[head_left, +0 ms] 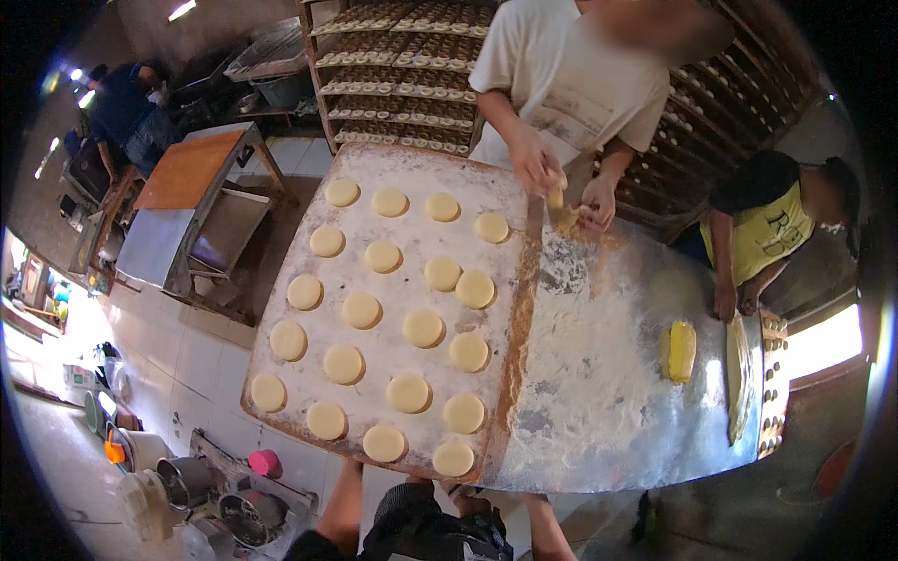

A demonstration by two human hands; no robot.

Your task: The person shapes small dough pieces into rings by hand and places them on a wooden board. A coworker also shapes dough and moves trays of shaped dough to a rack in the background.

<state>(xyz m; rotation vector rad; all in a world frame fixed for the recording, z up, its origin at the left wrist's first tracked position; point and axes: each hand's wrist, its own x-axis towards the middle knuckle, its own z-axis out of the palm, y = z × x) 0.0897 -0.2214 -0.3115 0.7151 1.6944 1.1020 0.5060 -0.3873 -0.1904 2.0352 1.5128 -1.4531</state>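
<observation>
My left forearm [340, 505] reaches up to the near edge of a floured board [421, 173], which hides the fingers. My right forearm [545, 524] reaches to the near edge of the metal worktop [599, 439], its hand hidden too. Several pale, round dough discs [409, 393] lie spaced out on the board. To their right the metal top is streaked with flour and bears a yellow block [679, 351] and a long pale strip [737, 383], perhaps dough.
Opposite, one person [571, 84] handles dough; another [767, 234] stands at the right end, a third [131, 112] works back left. Racks of loaded trays [398, 84] stand behind. A side table [187, 168] is at left, pots and buckets [187, 481] on the floor lower left.
</observation>
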